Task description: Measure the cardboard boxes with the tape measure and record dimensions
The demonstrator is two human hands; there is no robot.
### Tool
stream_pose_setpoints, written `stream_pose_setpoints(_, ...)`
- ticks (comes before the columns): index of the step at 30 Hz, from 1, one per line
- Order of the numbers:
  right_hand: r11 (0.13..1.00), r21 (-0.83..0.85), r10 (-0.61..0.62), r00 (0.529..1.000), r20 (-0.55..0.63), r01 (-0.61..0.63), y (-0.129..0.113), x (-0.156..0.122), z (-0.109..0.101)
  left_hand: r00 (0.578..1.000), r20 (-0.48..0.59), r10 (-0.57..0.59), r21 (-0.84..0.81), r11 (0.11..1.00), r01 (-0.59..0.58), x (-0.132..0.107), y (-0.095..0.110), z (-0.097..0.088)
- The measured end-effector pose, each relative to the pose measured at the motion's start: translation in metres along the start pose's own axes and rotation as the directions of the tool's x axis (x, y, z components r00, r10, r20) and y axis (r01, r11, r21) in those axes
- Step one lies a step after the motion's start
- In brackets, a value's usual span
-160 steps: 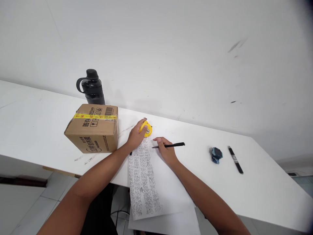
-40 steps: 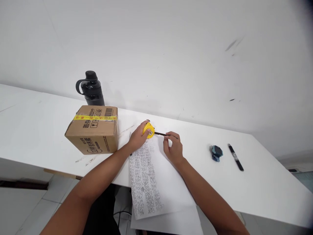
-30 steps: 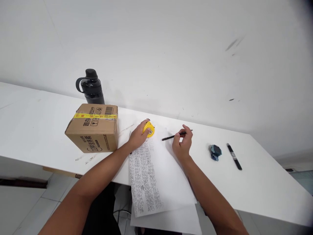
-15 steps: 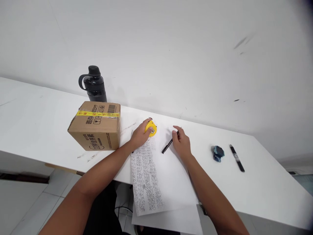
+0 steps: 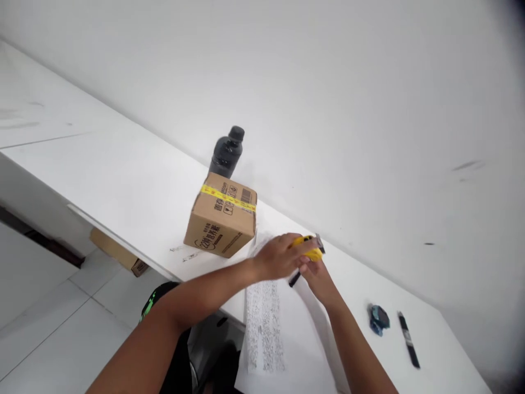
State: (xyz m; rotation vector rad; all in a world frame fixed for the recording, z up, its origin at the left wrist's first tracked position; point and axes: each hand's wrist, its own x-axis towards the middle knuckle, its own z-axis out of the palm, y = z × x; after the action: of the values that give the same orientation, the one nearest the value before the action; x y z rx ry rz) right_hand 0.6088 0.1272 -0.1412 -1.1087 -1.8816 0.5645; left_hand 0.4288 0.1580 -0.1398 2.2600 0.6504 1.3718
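My left hand (image 5: 275, 257) is closed round a yellow tape measure (image 5: 310, 253) and holds it just above the white table (image 5: 135, 191). My right hand (image 5: 318, 274) sits right under the tape measure, fingers curled, with a black pen (image 5: 294, 279) poking out at its left side. Both hands hover over the far end of a printed paper sheet (image 5: 264, 328) covered in dense text. The picture is smeared by head motion.
A taped cardboard box (image 5: 221, 221) stands left of the hands with a black bottle (image 5: 227, 153) behind it. A small blue gadget (image 5: 378, 319) and a black marker (image 5: 408, 339) lie at the right. Another carton (image 5: 118, 253) sits on the floor under the table.
My left hand has lifted the tape measure off the paper and carried it right to meet my right hand. The head has swung left and tilted, shifting the whole scene.
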Motion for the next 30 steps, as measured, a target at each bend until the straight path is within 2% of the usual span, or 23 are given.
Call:
stream_pose_setpoints(2,0.994,0.106,0.005,1.0,-0.013,-0.004,-0.027,0.001,0.006,0.98,-0.16,0.116,-0.057,0.99,-0.126,-0.003,0.024,-0.011)
stream_pose_setpoints(5,0.963,0.269,0.061,0.988,-0.14,-0.021,-0.079,0.004,0.017,0.92,-0.329,0.213,-0.056,0.968,-0.244,-0.008,0.063,-0.038)
stream_pose_setpoints(7,0.931,0.366,0.084,0.978,-0.193,-0.008,-0.115,0.016,0.026,0.921,-0.355,0.159,-0.008,0.985,-0.173,-0.013,0.085,-0.065)
stream_pose_setpoints(9,0.926,0.376,0.058,0.978,-0.203,0.023,-0.147,0.038,0.037,0.919,-0.394,0.008,0.072,0.997,0.022,-0.021,0.098,-0.095)
stream_pose_setpoints(10,0.942,0.333,0.018,0.981,-0.191,0.047,-0.16,0.053,0.042,0.898,-0.434,-0.073,0.112,0.985,0.134,-0.026,0.1,-0.11)
stream_pose_setpoints(12,0.98,0.165,-0.086,0.987,-0.138,0.109,-0.179,0.086,0.055,0.815,-0.536,-0.22,0.146,0.927,0.346,-0.037,0.095,-0.14)
stream_pose_setpoints(14,0.986,0.002,-0.164,0.986,0.035,0.164,-0.188,0.12,0.072,0.699,-0.614,-0.367,0.099,0.843,0.529,-0.047,0.081,-0.167)
stream_pose_setpoints(15,0.982,-0.029,-0.181,0.975,0.132,0.186,-0.191,0.134,0.081,0.628,-0.637,-0.447,0.039,0.795,0.606,-0.052,0.072,-0.179)
stream_pose_setpoints(16,0.978,-0.042,-0.193,0.959,0.208,0.206,-0.192,0.147,0.091,0.562,-0.634,-0.531,-0.044,0.75,0.66,-0.055,0.062,-0.189)
stream_pose_setpoints(17,0.975,-0.047,-0.196,0.944,0.266,0.216,-0.192,0.158,0.101,0.512,-0.584,-0.63,-0.165,0.71,0.685,-0.058,0.053,-0.197)
stream_pose_setpoints(18,0.974,-0.047,-0.195,0.932,0.307,0.22,-0.191,0.165,0.11,0.485,-0.484,-0.729,-0.312,0.661,0.683,-0.061,0.044,-0.204)
stream_pose_setpoints(20,0.977,-0.046,-0.183,0.923,0.339,0.21,-0.19,0.174,0.126,0.484,-0.258,-0.836,-0.551,0.539,0.637,-0.066,0.032,-0.213)
stream_pose_setpoints(22,0.981,-0.05,-0.162,0.929,0.332,0.189,-0.19,0.175,0.136,0.513,-0.141,-0.847,-0.655,0.468,0.593,-0.07,0.024,-0.219)
stream_pose_setpoints(24,0.984,-0.062,-0.139,0.941,0.308,0.166,-0.191,0.172,0.14,0.54,-0.131,-0.831,-0.663,0.478,0.576,-0.073,0.02,-0.223)
stream_pose_setpoints(28,0.982,-0.106,-0.121,0.955,0.27,0.154,-0.196,0.166,0.139,0.643,-0.072,-0.763,-0.655,0.522,0.546,-0.075,0.017,-0.227)
stream_pose_setpoints(30,0.98,-0.127,-0.115,0.959,0.259,0.152,-0.197,0.165,0.137,0.665,-0.057,-0.745,-0.641,0.538,0.547,-0.073,0.017,-0.226)
